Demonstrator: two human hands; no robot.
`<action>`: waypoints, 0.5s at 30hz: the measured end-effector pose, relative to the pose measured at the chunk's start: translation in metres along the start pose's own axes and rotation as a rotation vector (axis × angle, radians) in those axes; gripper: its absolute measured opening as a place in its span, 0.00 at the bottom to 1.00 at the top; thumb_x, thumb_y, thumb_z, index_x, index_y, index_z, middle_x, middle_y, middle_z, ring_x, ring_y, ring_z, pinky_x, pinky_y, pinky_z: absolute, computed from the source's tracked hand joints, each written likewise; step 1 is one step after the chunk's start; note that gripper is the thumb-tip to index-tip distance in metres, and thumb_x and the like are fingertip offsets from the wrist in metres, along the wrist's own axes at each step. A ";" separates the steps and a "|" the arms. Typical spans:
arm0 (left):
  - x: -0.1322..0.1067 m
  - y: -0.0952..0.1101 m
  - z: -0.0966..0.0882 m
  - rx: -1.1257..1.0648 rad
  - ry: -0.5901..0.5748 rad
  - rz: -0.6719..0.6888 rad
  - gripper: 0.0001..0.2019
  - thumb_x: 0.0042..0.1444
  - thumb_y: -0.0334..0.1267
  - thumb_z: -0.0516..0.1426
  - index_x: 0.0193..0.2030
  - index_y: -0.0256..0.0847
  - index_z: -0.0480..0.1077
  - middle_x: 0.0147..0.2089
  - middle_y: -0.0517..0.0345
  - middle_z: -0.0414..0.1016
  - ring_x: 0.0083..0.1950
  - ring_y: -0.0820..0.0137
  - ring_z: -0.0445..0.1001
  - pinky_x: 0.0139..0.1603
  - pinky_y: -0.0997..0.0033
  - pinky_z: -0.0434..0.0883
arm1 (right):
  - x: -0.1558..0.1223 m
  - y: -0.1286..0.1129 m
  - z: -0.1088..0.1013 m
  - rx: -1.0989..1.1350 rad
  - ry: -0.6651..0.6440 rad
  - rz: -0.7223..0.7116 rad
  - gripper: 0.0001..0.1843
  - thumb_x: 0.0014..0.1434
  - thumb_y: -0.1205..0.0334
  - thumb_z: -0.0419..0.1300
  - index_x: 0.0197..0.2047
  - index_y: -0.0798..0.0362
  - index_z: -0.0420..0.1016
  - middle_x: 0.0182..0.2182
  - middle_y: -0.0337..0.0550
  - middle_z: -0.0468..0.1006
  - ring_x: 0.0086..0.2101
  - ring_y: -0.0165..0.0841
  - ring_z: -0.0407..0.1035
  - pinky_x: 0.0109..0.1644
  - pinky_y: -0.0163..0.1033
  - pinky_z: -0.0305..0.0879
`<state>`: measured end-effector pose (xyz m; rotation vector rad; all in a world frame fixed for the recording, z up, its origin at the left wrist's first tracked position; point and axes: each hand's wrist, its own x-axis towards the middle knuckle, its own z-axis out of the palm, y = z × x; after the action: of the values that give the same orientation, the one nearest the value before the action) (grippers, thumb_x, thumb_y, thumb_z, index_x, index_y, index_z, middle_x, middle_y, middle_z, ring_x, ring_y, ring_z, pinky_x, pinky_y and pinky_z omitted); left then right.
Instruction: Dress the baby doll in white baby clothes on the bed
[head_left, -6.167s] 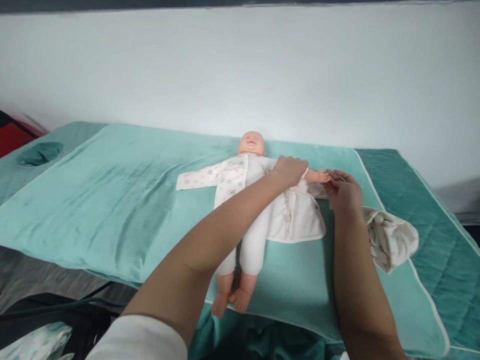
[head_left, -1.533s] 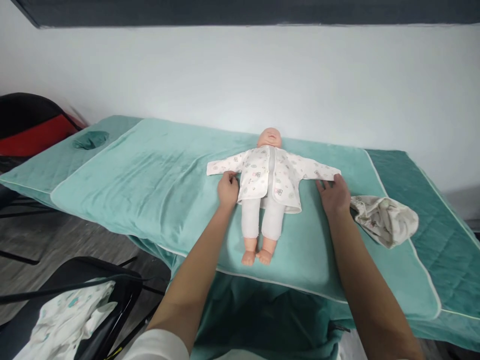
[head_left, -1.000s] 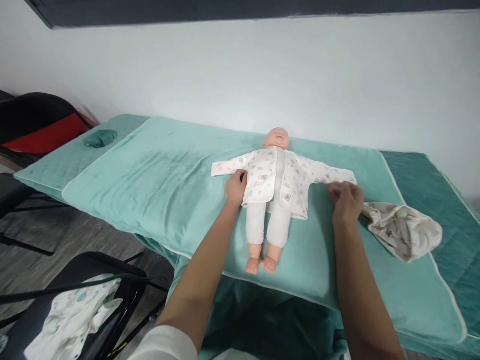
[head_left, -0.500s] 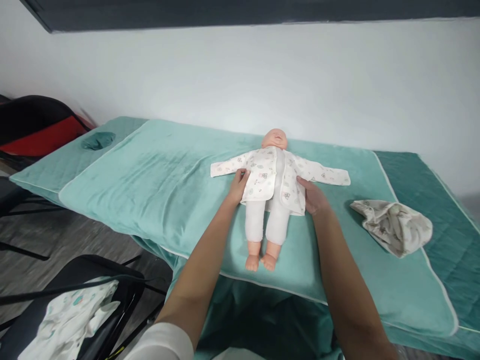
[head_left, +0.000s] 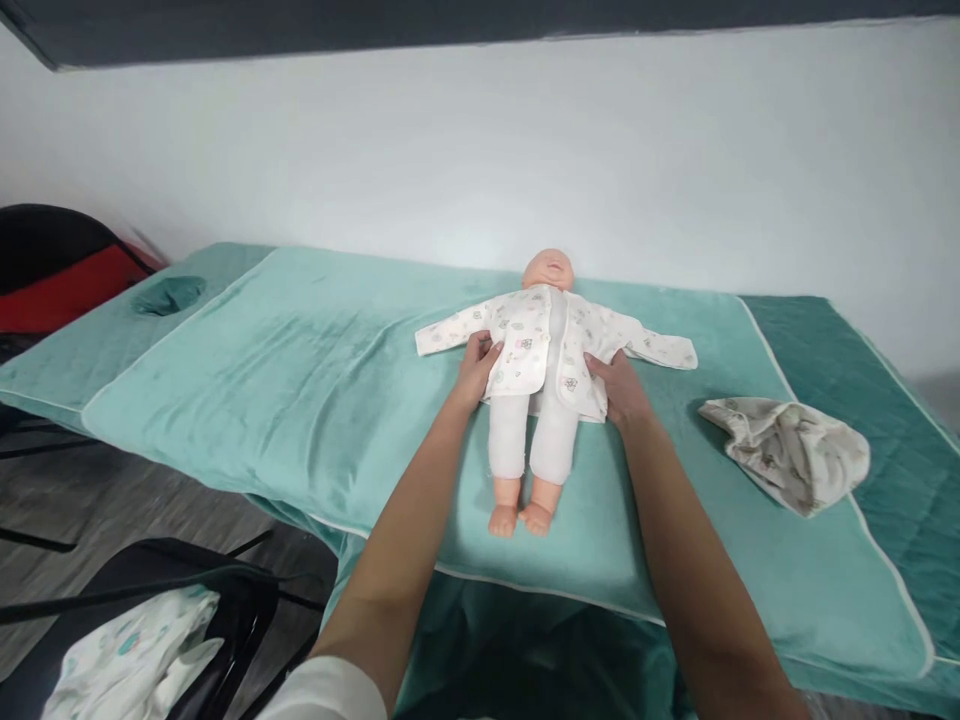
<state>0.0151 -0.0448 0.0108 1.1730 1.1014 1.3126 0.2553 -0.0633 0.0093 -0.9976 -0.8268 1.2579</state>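
Bracketing a baby doll (head_left: 555, 345) from both sides, the person's two bare hands lay level with its waist. The doll lay on its back between them, head beyond the hands and feet on the near side of them, between the forearms. It wore a white printed jacket (head_left: 521, 345), whose front hung open.

The left hand (head_left: 474, 368) touched the jacket's edge on its side, thumb and fingers parted; one sleeve stretched outward just beyond it. The right hand (head_left: 624, 388) had its thumb on the opposite front panel and its forefinger near the underarm, the other sleeve reaching out past it. Whether either hand gripped cloth or only rested there could not be told.

The jacket's scattered motifs were too small to make out, and any lettering among them could not be read. To the right of the right hand, well apart, lay a crumpled patterned cloth (head_left: 795, 455). Beneath both hands spread a pale green mat (head_left: 337, 400). Far to the left of the left hand and lower, a black chair (head_left: 240, 610) held a white printed garment (head_left: 135, 655).
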 end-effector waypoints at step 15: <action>0.029 -0.019 -0.003 0.144 0.057 0.053 0.12 0.65 0.45 0.56 0.52 0.44 0.67 0.39 0.60 0.75 0.42 0.70 0.74 0.45 0.69 0.72 | 0.023 0.003 -0.005 0.020 0.021 0.009 0.27 0.44 0.55 0.78 0.45 0.45 0.72 0.50 0.42 0.83 0.51 0.45 0.79 0.57 0.57 0.78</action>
<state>0.0137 -0.0150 -0.0066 1.2851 1.2300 1.3324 0.2624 -0.0416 0.0042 -0.9980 -0.7929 1.2592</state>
